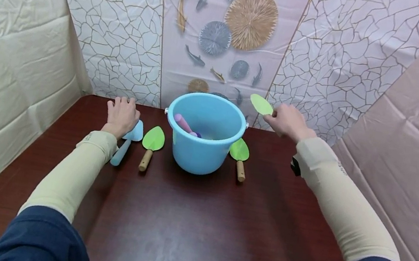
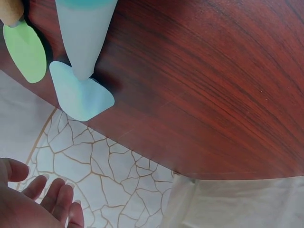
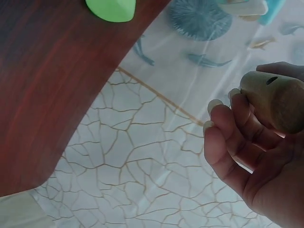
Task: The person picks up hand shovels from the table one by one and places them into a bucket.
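My right hand (image 1: 289, 121) grips the wooden handle (image 3: 273, 99) of a trowel with a light green blade (image 1: 260, 104), raised to the right of a blue bucket (image 1: 198, 156). Inside the bucket lies a tool with a pink handle (image 1: 183, 123). Above a small blue trowel (image 1: 120, 152) at the left, my left hand (image 1: 122, 115) hovers with loosely bent fingers and nothing in its grasp. That trowel's pale blue blade (image 2: 81, 92) lies on the table in the left wrist view.
A green trowel (image 1: 153, 138) with a wooden handle lies left of the bucket, another green trowel (image 1: 240, 150) at its right. The dark red-brown table (image 1: 183, 237) ends at a patterned backdrop (image 1: 120, 18), with beige cloth (image 1: 3, 45) along the sides.
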Available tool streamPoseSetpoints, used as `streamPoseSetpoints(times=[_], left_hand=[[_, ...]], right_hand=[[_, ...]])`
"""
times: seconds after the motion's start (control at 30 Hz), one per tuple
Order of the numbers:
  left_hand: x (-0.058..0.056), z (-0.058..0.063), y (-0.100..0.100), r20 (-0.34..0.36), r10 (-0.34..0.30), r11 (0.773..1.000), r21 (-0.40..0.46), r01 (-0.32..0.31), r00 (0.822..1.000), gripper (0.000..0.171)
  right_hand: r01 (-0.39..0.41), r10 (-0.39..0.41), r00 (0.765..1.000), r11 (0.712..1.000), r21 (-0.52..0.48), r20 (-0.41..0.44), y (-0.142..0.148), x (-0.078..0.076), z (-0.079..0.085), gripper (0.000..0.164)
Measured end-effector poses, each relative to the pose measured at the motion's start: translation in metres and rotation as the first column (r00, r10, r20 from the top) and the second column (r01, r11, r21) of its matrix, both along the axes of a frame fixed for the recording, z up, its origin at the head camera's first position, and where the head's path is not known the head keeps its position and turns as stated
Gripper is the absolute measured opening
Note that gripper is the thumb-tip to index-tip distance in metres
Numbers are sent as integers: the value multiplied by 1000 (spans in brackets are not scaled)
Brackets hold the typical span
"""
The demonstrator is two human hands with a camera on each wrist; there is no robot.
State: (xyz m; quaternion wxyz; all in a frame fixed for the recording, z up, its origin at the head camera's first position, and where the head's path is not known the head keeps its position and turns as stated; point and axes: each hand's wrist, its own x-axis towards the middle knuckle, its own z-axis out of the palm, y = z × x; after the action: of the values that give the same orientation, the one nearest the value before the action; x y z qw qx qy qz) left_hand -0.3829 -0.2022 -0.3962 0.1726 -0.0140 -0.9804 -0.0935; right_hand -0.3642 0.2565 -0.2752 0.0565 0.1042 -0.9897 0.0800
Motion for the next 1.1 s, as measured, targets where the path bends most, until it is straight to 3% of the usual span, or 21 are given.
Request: streamPoseSetpoints(times=[0.63,1.1], left_hand=[[0,2,2,24,4,1000,-13,-4,1000,35],[3,10,4,11,7,1000,-3,-7,1000,34]], right_hand=[[-93,93,995,996,13,-23,-34,12,26,37],[-135,136,990,990,28,-33,-47,17,30,34]])
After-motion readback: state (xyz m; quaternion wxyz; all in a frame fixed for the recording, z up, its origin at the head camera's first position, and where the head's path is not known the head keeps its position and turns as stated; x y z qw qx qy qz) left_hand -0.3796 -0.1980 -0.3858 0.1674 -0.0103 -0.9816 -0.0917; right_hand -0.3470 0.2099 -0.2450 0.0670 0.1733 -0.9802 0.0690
